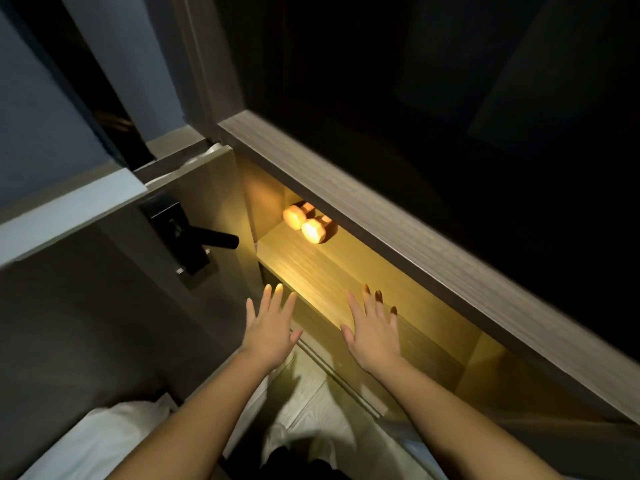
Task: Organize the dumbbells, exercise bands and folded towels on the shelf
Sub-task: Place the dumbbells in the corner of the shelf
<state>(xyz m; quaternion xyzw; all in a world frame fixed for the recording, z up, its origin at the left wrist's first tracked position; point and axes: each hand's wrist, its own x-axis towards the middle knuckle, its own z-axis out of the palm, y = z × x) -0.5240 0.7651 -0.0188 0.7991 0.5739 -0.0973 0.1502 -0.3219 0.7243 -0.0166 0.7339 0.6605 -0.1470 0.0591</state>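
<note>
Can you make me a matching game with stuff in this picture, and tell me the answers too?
Things:
1. dumbbells
2. door handle
3. left hand
4. right hand

Where or how:
A. black, sticking out sideways
B. open, fingers over the shelf
C. side by side at the back left of the lit shelf
D. open, nearer the door handle

Pairs: 1-C, 2-A, 3-D, 4-B

dumbbells (297, 215) (316, 229): 2 | hands (272, 332) (374, 336): 2 | shelf (311, 271): 1 | door handle (214, 239): 1
</note>
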